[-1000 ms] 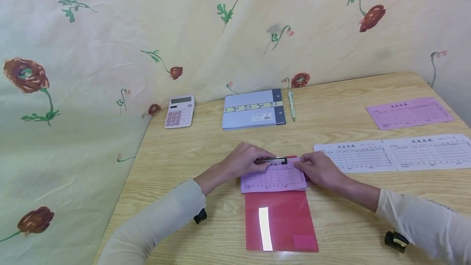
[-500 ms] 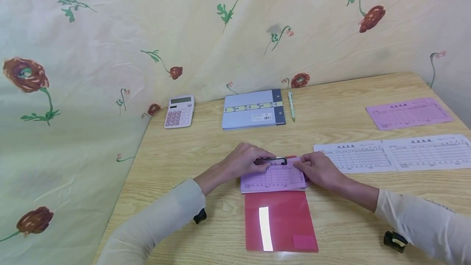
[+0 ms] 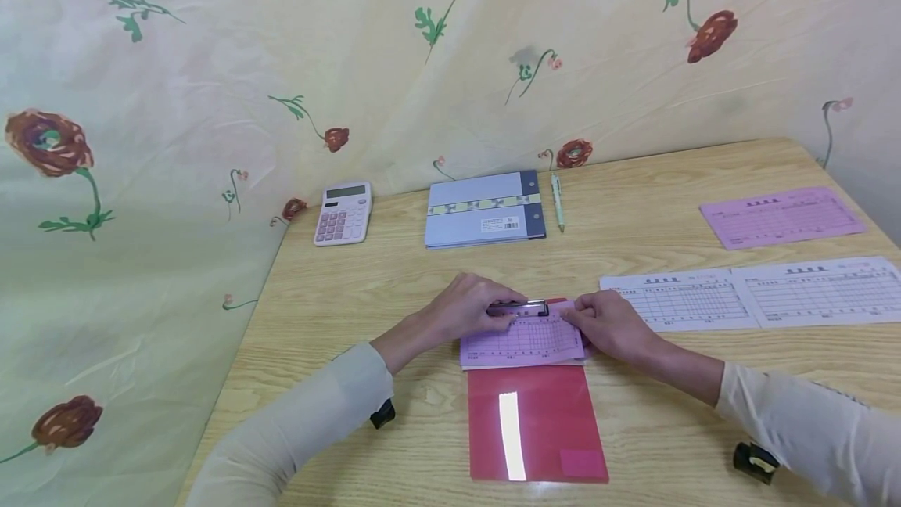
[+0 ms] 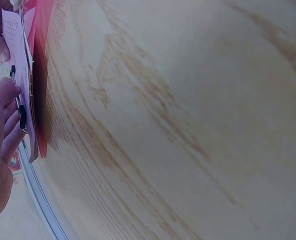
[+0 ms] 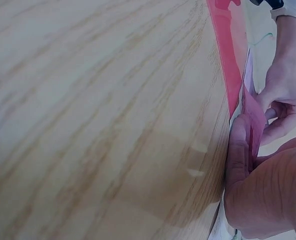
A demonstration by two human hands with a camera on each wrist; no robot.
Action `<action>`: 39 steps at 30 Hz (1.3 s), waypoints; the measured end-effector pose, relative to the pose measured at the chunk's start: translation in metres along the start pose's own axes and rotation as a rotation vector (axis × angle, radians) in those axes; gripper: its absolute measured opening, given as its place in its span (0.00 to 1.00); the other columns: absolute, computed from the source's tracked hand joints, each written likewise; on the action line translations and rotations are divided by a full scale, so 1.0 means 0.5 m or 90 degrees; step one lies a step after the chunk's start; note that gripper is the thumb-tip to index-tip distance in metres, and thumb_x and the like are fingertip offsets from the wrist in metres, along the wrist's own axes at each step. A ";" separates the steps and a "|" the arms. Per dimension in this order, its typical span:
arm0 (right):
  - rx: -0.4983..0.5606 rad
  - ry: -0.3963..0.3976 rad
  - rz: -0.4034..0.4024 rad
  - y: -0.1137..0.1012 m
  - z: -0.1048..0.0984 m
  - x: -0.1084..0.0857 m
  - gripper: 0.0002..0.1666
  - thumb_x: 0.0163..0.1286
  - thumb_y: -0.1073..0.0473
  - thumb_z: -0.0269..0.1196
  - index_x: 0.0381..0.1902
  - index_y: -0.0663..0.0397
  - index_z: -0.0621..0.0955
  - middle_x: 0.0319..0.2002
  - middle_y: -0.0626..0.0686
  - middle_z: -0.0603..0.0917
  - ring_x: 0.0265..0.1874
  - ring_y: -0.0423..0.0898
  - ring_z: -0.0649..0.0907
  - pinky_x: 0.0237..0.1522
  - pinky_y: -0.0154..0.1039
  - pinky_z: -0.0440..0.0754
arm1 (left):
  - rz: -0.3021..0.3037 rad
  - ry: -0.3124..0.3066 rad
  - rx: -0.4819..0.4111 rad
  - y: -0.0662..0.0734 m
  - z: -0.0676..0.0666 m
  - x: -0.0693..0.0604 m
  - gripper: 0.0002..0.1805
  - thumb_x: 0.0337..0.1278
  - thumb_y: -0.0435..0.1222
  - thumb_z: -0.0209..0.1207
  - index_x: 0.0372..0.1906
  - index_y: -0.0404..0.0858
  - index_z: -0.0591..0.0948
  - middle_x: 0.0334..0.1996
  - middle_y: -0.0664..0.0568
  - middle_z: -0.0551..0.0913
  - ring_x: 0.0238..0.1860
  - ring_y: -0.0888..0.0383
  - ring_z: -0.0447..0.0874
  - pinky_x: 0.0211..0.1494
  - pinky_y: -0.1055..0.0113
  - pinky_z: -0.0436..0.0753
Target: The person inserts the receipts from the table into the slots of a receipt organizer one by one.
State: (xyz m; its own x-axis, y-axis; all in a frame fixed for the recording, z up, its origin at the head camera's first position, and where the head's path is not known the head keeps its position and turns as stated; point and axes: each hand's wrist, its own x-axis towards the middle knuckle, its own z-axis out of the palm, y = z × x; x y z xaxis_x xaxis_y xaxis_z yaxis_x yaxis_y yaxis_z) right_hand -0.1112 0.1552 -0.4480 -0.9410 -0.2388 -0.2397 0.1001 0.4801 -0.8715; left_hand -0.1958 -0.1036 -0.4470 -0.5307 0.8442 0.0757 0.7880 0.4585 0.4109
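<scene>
A red clipboard [image 3: 535,421] lies on the table in front of me, a stack of pink printed slips [image 3: 528,341] over its upper part. At its top edge my left hand [image 3: 468,305] pinches the black and silver metal clip [image 3: 529,306], thumb in front and fingers behind. My right hand [image 3: 614,325] grips the top right corner of the slips between thumb and fingers. In the right wrist view the pink slip [image 5: 253,115] bends up near the right thumb. Paler sheet edges show under the top slip.
Two white printed forms [image 3: 676,300] lie side by side to the right, with a pink form [image 3: 784,216] behind them. Along the back stand a calculator [image 3: 343,213], a blue binder [image 3: 486,210] and a pen [image 3: 558,202]. A floral curtain [image 3: 211,61] hangs behind the table.
The lower edge of the top pink slip has shifted up slightly, showing more of the pale sheet beneath. Both hands stay almost in place.
</scene>
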 end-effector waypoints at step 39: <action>0.046 0.035 -0.044 0.037 -0.230 0.066 0.21 0.80 0.56 0.65 0.60 0.68 0.79 0.46 0.61 0.91 0.39 0.50 0.90 0.42 0.43 0.90 | 0.001 -0.006 0.003 0.004 -0.007 0.003 0.19 0.62 0.34 0.74 0.58 0.41 0.90 0.52 0.52 0.91 0.32 0.73 0.82 0.29 0.82 0.74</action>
State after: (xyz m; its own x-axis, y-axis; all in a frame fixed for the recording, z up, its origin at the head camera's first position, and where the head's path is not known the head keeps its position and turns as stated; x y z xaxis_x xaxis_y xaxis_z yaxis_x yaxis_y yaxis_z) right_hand -0.1776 0.2533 -0.4227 -0.9628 -0.2213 -0.1551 0.0551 0.4014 -0.9142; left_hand -0.1963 -0.1024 -0.4429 -0.5264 0.8476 0.0679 0.7906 0.4585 0.4058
